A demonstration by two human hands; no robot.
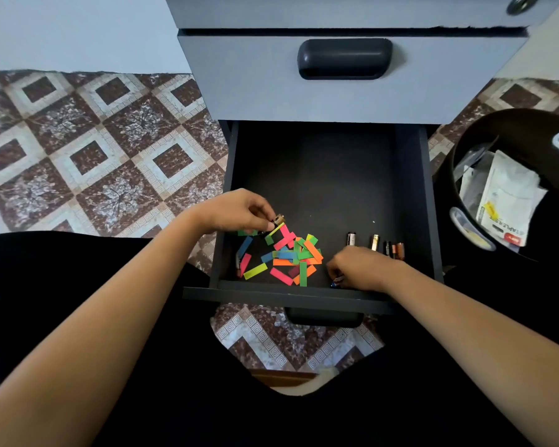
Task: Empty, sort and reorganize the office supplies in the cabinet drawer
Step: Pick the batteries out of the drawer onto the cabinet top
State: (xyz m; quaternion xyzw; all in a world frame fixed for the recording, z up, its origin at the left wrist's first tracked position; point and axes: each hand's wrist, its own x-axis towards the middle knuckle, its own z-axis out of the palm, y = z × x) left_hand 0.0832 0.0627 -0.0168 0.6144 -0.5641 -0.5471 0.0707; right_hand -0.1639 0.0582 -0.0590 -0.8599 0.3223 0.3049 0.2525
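Note:
The bottom drawer (329, 175) of the grey cabinet stands pulled out, dark inside. A loose heap of coloured paper strips (288, 256) lies at its front left. Several batteries (376, 243) stand in a row at the front right. My left hand (239, 212) hovers over the heap and pinches a small battery (278, 219) between thumb and fingers. My right hand (359, 267) rests at the drawer's front edge, fingers curled round a small dark object (336, 281) that is mostly hidden.
A black bin (484, 130) with white packets and papers (504, 201) stands right of the cabinet. The shut upper drawer (346, 59) with a dark handle overhangs the open one. Patterned tile floor (88, 140) spreads to the left. My dark-clothed legs flank the drawer front.

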